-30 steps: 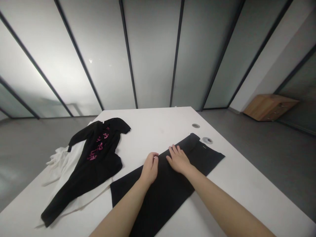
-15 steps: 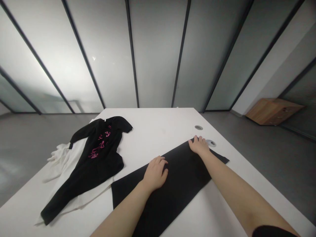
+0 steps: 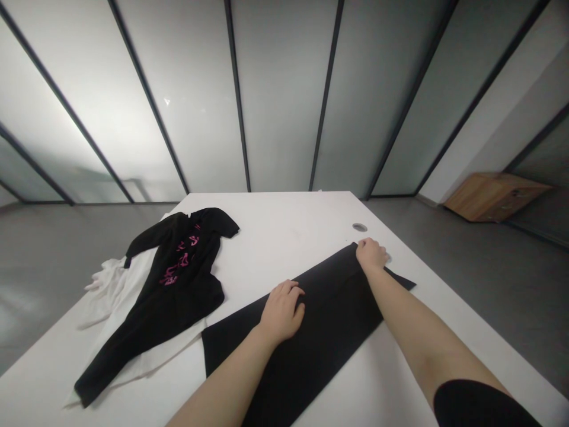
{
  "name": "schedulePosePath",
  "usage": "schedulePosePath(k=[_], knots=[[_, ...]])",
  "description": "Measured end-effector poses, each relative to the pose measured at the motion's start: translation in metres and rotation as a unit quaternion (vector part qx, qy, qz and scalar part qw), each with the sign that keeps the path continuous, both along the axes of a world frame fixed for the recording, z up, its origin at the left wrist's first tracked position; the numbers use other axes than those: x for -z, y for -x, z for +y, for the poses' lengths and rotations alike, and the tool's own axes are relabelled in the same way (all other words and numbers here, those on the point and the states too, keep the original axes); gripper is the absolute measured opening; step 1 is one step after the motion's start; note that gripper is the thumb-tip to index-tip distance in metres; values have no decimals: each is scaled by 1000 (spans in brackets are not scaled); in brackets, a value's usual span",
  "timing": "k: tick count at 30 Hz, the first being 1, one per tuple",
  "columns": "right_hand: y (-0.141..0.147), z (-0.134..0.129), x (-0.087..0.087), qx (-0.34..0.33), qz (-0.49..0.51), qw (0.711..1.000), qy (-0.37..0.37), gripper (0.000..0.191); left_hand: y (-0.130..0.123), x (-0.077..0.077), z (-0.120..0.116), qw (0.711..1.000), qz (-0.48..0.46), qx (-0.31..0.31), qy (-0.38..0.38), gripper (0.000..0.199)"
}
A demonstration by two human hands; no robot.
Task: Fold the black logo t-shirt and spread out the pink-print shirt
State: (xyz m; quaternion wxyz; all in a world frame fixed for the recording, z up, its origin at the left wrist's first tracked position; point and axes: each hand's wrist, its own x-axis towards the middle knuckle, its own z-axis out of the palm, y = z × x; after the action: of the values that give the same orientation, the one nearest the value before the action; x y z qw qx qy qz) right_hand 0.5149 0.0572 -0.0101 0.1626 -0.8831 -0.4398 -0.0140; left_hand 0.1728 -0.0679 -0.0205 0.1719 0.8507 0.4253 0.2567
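Observation:
A black garment [image 3: 324, 308], folded into a long panel, lies slantwise across the white table. My left hand [image 3: 283, 311] rests on its upper edge, palm down, fingers stretched out and slightly apart. At the garment's far right corner is my right hand [image 3: 371, 255], its fingers curled down at the cloth and their tips partly hidden. A pointed flap of the same black cloth [image 3: 402, 280] sticks out to the right beyond my right wrist. The near end of the garment runs out of view below.
On the left of the white table [image 3: 284, 225] lies a black T-shirt [image 3: 178, 296] with pink lettering, spread over white clothing [image 3: 106, 290]. A round cable hole [image 3: 360, 227] sits near the right edge. A wooden cabinet [image 3: 495, 196] stands on the floor at right, and frosted glass panels rise behind.
My right hand has slid a little to the right along the garment's far edge, and its fingers have curled in. My left hand has stayed in nearly the same place.

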Motion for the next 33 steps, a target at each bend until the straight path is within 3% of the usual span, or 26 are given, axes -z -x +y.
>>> schedulePosePath(k=[8,17,26,33], knots=[[2,0,1,-26,13,999,-17,38,1,1,0,1000,-12,3,2,27],[3,0,-4,-30,38,998,-41,46,0,2,-1,1000,-2,2,2,28],[9,5,-4,-30,4,1000,-7,37,1,8,-5,1000,14,2,-13,33],[12,10,-10,-29,-21,999,38,42,2,2,-8,999,36,4,-12,34]])
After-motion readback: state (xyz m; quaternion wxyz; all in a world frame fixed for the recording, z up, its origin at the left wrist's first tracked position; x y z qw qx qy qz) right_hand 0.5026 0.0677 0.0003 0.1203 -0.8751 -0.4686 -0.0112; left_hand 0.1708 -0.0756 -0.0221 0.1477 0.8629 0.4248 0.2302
